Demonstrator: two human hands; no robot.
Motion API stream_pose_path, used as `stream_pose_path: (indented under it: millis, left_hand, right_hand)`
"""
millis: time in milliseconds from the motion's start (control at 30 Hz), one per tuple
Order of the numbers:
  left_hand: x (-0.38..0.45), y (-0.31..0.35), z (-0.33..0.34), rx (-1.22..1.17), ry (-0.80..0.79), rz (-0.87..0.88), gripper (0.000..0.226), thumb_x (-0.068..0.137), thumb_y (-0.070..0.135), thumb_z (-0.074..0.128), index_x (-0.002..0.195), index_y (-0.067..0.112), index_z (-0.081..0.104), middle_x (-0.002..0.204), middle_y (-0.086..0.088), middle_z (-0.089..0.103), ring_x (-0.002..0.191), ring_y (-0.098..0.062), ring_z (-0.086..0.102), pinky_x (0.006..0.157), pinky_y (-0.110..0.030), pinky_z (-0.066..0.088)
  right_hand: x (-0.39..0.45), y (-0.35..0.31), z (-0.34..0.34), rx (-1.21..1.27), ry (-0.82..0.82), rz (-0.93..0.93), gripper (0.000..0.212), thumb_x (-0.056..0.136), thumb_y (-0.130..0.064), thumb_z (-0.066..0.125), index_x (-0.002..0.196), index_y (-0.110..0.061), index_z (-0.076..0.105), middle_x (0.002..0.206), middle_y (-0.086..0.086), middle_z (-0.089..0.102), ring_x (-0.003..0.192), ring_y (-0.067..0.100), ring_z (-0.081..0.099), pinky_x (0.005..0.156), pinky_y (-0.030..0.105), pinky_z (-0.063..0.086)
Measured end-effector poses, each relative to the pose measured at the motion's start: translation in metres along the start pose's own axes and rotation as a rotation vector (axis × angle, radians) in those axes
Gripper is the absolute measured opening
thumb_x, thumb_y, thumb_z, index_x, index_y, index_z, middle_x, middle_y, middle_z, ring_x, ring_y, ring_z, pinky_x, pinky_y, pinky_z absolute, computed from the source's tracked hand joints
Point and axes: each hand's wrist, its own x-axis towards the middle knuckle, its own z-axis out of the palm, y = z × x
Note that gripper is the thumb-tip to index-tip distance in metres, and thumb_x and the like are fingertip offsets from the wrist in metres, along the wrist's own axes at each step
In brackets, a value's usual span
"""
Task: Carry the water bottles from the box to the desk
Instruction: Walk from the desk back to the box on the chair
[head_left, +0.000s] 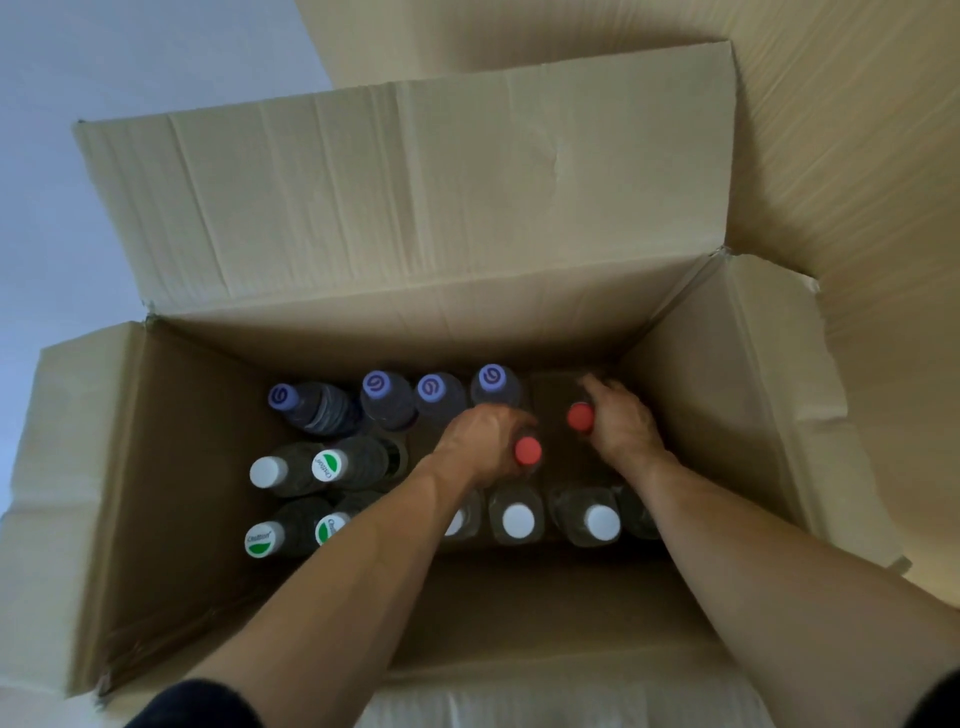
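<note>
Pale flooring (41, 218) surrounded the open cardboard box (405, 208), where the left hand (483, 441) and right hand (621, 423) each had fingers clamped on a red-capped bottle (528, 450), purple-capped bottles (379, 385) beyond them, many bottles left, no counter visible.

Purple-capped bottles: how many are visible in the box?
4, all along the far wall of the box: a tilted one at the left, then three upright at and. None seems hidden, though the left hand covers bottles nearby.
</note>
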Motion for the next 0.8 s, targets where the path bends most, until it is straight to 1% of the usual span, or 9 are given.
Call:
stream_pose_path:
  millis: [100,200,267,367,467,567,667,733,800]
  left_hand:
    - [0.003,0.002,0.003,-0.014,-0.007,0.001,0.044,0.085,0.029,0.076,0.126,0.024,0.064,0.122,-0.006,0.069,0.112,-0.029,0.065,0.089,-0.044,0.055]
    - [0.001,0.001,0.002,-0.038,0.003,-0.028,0.042,0.083,0.023,0.076,0.123,0.022,0.064,0.119,-0.008,0.069,0.109,-0.031,0.065,0.087,-0.044,0.056]
    - [-0.005,0.002,-0.001,-0.066,0.058,-0.047,0.039,0.083,0.023,0.075,0.12,0.022,0.065,0.115,-0.009,0.069,0.105,-0.032,0.066,0.085,-0.042,0.056]
    - [-0.021,0.004,-0.016,-0.129,0.186,-0.058,0.035,0.082,0.032,0.076,0.114,0.022,0.066,0.106,-0.006,0.072,0.098,-0.028,0.069,0.08,-0.038,0.055]
    - [-0.04,0.007,-0.043,-0.236,0.293,-0.066,0.031,0.072,0.033,0.078,0.096,0.024,0.062,0.095,-0.003,0.072,0.09,-0.025,0.068,0.07,-0.031,0.047]
    - [-0.063,0.012,-0.078,-0.323,0.306,-0.049,0.033,0.057,0.04,0.074,0.084,0.028,0.058,0.084,0.006,0.066,0.083,-0.019,0.063,0.067,-0.028,0.041]
    - [-0.086,0.013,-0.108,-0.437,0.34,-0.031,0.022,0.061,0.034,0.073,0.071,0.02,0.059,0.07,0.005,0.064,0.074,-0.02,0.062,0.062,-0.029,0.043]
    - [-0.101,0.014,-0.123,-0.557,0.359,-0.014,0.017,0.067,0.028,0.076,0.072,0.017,0.065,0.07,0.004,0.068,0.073,-0.02,0.064,0.07,-0.032,0.051]
    - [-0.116,0.016,-0.135,-0.713,0.384,-0.026,0.014,0.072,0.027,0.076,0.081,0.017,0.071,0.082,-0.003,0.074,0.082,-0.023,0.069,0.077,-0.038,0.055]
  right_hand:
    - [0.002,-0.001,0.002,0.009,0.036,-0.019,0.059,0.092,-0.01,0.063,0.146,-0.026,0.045,0.149,0.011,0.044,0.13,0.035,0.051,0.105,0.039,0.046]
    - [-0.003,-0.003,-0.005,0.013,0.062,-0.007,0.054,0.092,-0.009,0.063,0.141,-0.024,0.048,0.144,0.01,0.048,0.127,0.035,0.053,0.1,0.039,0.046]
    - [-0.011,-0.006,-0.012,0.019,0.065,-0.001,0.054,0.09,-0.013,0.067,0.14,-0.025,0.048,0.142,0.009,0.049,0.126,0.035,0.054,0.099,0.039,0.046]
    - [-0.028,-0.012,-0.028,0.018,0.078,-0.018,0.058,0.088,-0.016,0.071,0.14,-0.026,0.048,0.142,0.007,0.051,0.128,0.032,0.053,0.101,0.038,0.046]
    - [-0.047,-0.02,-0.048,0.029,0.108,-0.02,0.059,0.087,-0.02,0.073,0.14,-0.026,0.048,0.137,0.007,0.055,0.127,0.032,0.054,0.102,0.04,0.047]
    - [-0.066,-0.032,-0.07,0.031,0.138,-0.019,0.057,0.086,-0.023,0.074,0.138,-0.026,0.049,0.132,0.008,0.057,0.124,0.032,0.056,0.1,0.041,0.049]
    - [-0.085,-0.047,-0.092,0.04,0.17,-0.024,0.051,0.084,-0.031,0.075,0.129,-0.027,0.053,0.124,0.008,0.06,0.117,0.032,0.059,0.096,0.041,0.05]
    - [-0.099,-0.056,-0.105,0.058,0.207,-0.021,0.046,0.081,-0.037,0.076,0.121,-0.029,0.056,0.116,0.004,0.063,0.112,0.029,0.061,0.09,0.038,0.052]
    - [-0.113,-0.064,-0.117,0.081,0.238,-0.033,0.041,0.077,-0.04,0.076,0.112,-0.03,0.058,0.109,0.0,0.065,0.105,0.027,0.063,0.083,0.036,0.051]
